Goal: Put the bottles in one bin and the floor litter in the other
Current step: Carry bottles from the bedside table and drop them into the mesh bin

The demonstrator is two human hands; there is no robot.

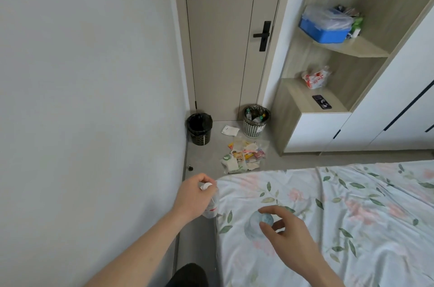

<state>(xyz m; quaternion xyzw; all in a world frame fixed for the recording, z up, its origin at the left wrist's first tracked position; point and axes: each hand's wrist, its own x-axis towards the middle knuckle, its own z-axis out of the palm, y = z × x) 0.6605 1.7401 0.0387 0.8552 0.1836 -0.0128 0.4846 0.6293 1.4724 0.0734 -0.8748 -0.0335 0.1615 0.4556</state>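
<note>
Black plastic lines the dark bin (199,128) that stands far left on the floor against the wall; it looks to hold nothing yet. Just right of it lies a white paper scrap (229,131), and nearer the bed a heap of floor litter (244,157): wrappers, packets and crumpled bags, all light and limp, best gathered by the handful or pinched at a corner. Right of the scrap stands the white lattice bin (255,122), already holding several bottles, so by my reading the bottles go there and the litter in the dark one.

Closer in, the left hand (191,197) grips a clear plastic bottle (212,202) with a white cap, fingers curled round its neck and shoulder, the body hanging down over the gap between wall and bed. It appears empty, so light, thin-walled and apt to crumple; holding near the cap, where the plastic is stiff, suits it.

Further right, the right hand (285,228) reaches over the flowered bedsheet (352,216) to a second clear bottle (257,225) lying there, seen nearly end-on. Thumb and fingertips pinch its pale cap end. It is smooth and round, likely to roll on the soft sheet, so a firm hold at the cap or round the neck seems safest.
</note>
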